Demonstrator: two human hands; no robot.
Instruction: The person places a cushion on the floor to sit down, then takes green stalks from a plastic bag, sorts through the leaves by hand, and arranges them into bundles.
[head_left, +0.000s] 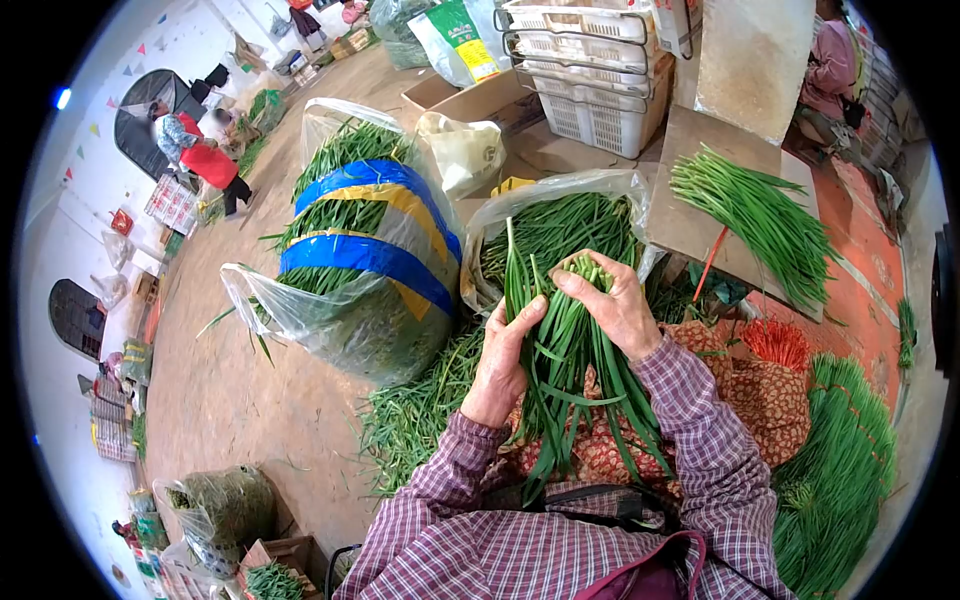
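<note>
Between my two hands, above my lap, is a loose bunch of garlic chives [578, 345], pale stem ends up and long flat leaves hanging down. My right hand [618, 305] is closed round the bunch near the stem ends. My left hand [508, 350] has its thumb pressed over several stalks at the left side, one standing taller than the rest. Its other fingers are mostly hidden by the leaves. Just beyond my hands, an opened clear plastic bag [640, 195] holds more chives. A patterned red cloth [610, 440] covers my lap beneath the leaves.
A large taped bag [400, 325] of greens stands at left, loose leaves [415, 415] beside it. At right, a chive bundle [755, 215] lies on a board [690, 140], near red ties [775, 343] and a big green pile [840, 480]. White crates [590, 105] stand behind. Other people [190, 150] are farther off.
</note>
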